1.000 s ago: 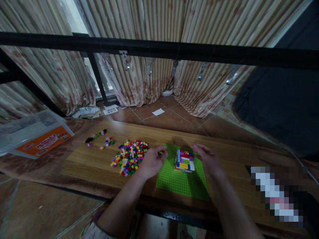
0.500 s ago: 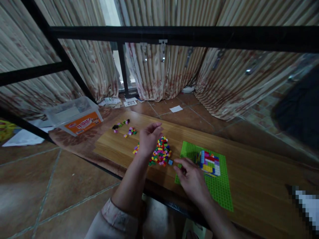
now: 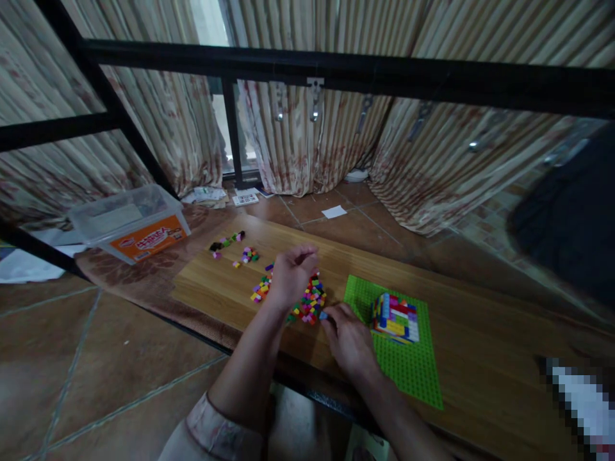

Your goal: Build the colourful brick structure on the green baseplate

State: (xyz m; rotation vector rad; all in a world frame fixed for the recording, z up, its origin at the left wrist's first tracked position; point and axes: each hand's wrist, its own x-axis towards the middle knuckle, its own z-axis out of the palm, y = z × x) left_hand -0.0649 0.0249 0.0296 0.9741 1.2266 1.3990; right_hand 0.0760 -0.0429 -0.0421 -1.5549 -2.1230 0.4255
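A clear plastic box (image 3: 86, 227) sits toward ten o'clock of the loose bricks on a wooden tabletop, its orange label (image 3: 151, 240) printed with large white characters too soft to read with certainty. A short chain of joined bricks (image 3: 228, 241) and, beside it, a small brick cluster (image 3: 248, 255) also lie at about ten, while a printed booklet (image 3: 245, 200) on the floor at eleven shows a dark block pattern, its print illegible. At the dial's centre, the left hand (image 3: 293, 275) is poised over the multicoloured brick pile (image 3: 314, 298) with fingers curled; whether it grasps a brick cannot be told. At four o'clock of the pile, the right hand (image 3: 350, 339) has its thumb and forefinger at a small blue brick (image 3: 323, 315) on the pile's edge, though whether the brick is gripped cannot be told. Just past three o'clock, a boxy build of red, yellow, white and blue bricks (image 3: 395, 320) stands on a green studded baseplate (image 3: 416, 374). A pixelated patch (image 3: 583, 403) at far right hides any lettering there.
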